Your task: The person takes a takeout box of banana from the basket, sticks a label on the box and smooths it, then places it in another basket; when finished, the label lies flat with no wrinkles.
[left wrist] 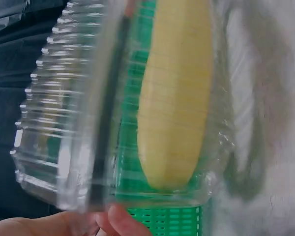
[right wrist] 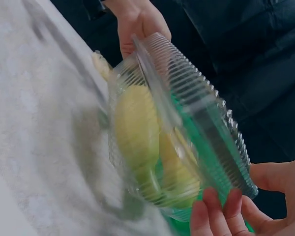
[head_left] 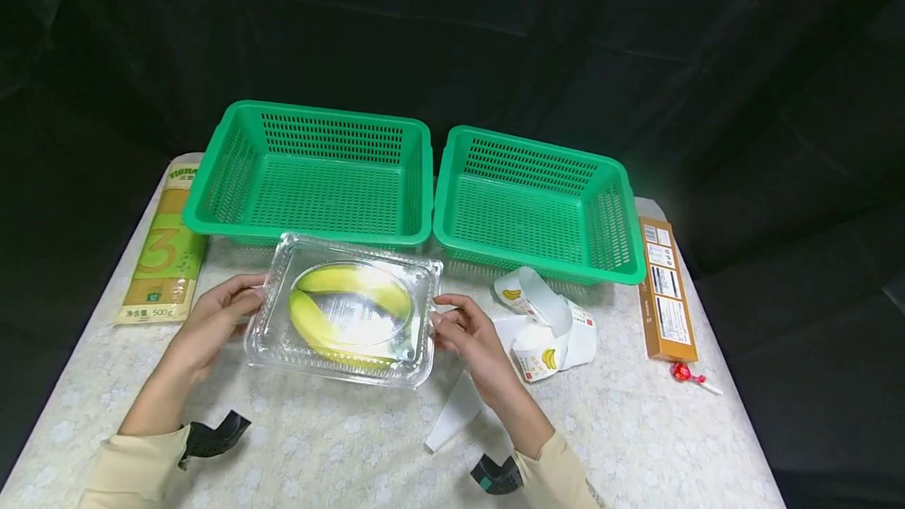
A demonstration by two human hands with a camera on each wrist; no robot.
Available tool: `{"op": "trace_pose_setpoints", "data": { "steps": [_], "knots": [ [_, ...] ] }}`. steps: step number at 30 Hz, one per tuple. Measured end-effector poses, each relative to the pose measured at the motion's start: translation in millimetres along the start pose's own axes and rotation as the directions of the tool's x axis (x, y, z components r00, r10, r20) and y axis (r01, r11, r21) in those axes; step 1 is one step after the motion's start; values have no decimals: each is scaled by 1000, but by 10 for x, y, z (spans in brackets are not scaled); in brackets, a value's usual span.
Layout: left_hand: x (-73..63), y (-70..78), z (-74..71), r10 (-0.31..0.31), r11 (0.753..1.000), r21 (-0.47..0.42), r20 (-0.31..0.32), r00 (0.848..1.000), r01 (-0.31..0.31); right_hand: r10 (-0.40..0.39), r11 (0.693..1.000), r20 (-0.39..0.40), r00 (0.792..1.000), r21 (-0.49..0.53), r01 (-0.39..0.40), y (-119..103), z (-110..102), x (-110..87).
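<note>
We look down, in the head view, on a clear plastic container [head_left: 342, 310] holding 2 yellow bananas [head_left: 307, 316]. It is our landmark, held up over a pale floral tabletop [head_left: 332, 454]. The left hand [head_left: 212, 318] grips its left edge and the right hand [head_left: 474, 338] its right edge, the fingers of both bent close around the rim.

Only the head view gives us the full surroundings. Just behind the container is 1 green basket [head_left: 325, 191]; a second basket [head_left: 523, 214] stands behind it and to the right. To its left lies a packet [head_left: 166, 258] marked 3 and 500g. To its right we find curled white paper [head_left: 544, 336] printed with bananas, then, farther right, an orange-brown box [head_left: 666, 289] and a red lollipop [head_left: 682, 372].

The left wrist view brings us the container's ribbed side, 1 banana up close, and fingertips at its end. The right wrist view shows both hands at opposite ends, with the right thumb touching the rim.
</note>
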State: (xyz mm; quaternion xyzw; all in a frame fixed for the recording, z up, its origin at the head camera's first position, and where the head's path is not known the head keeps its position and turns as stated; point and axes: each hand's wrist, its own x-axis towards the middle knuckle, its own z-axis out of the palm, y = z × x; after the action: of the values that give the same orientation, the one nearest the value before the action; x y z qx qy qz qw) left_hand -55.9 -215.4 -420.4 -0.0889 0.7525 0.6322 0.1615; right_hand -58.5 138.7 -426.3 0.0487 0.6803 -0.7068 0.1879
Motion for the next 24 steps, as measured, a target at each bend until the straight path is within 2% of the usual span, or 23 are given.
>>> {"op": "trace_pose_setpoints", "data": {
  "steps": [3,10,15,24],
  "knots": [
    [6,-7,48,2,1000,23,-4,1000,-1,5,1000,3,1000,-2,-5,34,-15,-10],
    [-12,-21,84,-15,1000,5,-2,1000,15,-5,1000,4,1000,-7,5,74,-37,1],
    [-25,-84,112,-29,999,-17,7,1000,30,20,1000,2,1000,-24,-20,118,-48,10],
    [-14,-195,151,-87,996,35,-19,996,88,56,997,32,998,-61,-54,181,-50,21]
  ]
}}
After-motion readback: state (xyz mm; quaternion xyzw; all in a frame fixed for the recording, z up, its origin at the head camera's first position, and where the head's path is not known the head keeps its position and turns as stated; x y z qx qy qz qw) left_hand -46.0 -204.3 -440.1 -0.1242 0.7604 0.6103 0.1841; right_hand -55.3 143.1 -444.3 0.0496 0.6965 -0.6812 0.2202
